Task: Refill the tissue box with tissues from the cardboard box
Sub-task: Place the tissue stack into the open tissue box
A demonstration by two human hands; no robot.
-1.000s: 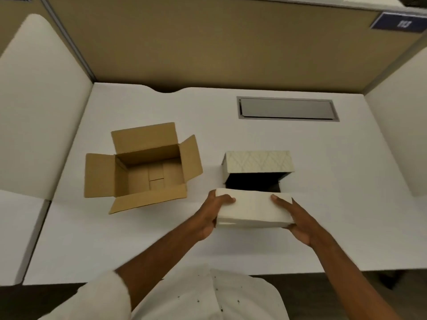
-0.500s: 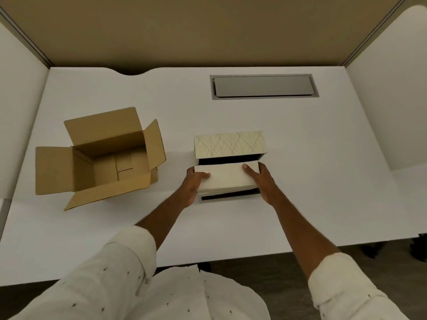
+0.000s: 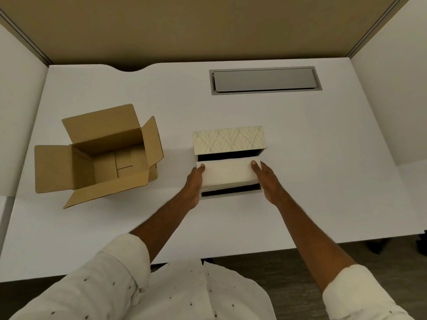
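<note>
A: Where is the tissue stack (image 3: 227,173) right now?

B: It sits in the mouth of the tissue box (image 3: 228,139), which stands near the middle of the table (image 3: 323,158). A dark gap shows behind the stack and another in front, so it is partly sunk into the opening and not fully seated. The patterned lid stands open at the far side.

A: And the hands?

B: The left hand (image 3: 195,183) presses the stack's left end, and the right hand (image 3: 265,179) presses its right end. Both grip the stack between them, fingers fairly straight, with fingertips curled over the top edge.

A: How will it handle?

B: I judge it light, soft and compressible. The 2 ends are the right place to hold, since a squeeze there keeps the sheets together. Pinching the middle would likely buckle it, and loose sheets could snag on the box rim.

A: What differs from 1 second ago?

B: Then the stack hovered in front of the box, nearer the table's front edge. Half a second ago it was already over the opening. Now it lies lower, and the hands are further forward. The cardboard box (image 3: 108,158), towards the left edge, looks empty and has not moved.
</note>
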